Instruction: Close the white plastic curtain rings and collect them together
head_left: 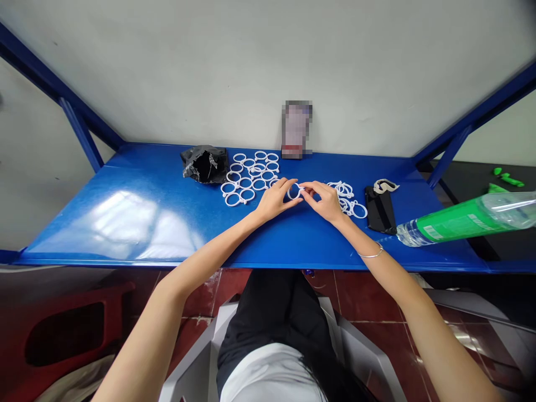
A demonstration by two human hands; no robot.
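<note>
A white curtain ring (288, 193) with a small eyelet is held between my two hands, just above the blue table. My left hand (273, 202) grips its left side between thumb and fingers. At its right side, my right hand (325, 203) pinches the ring by the eyelet; the fingertips partly hide that spot. Many similar white rings (245, 182) lie spread to the left, some partly behind my left hand. Another heap of white rings (345, 190) sits beside my right hand, partly overlapping each other.
A torn black plastic bag (205, 163) stands open at the back left of the blue table (176, 215). A phone (296, 129) leans on the wall. On the right are a black phone-like object (380, 211), a white strap-like item (386, 186) and a green-labelled bottle (460, 219).
</note>
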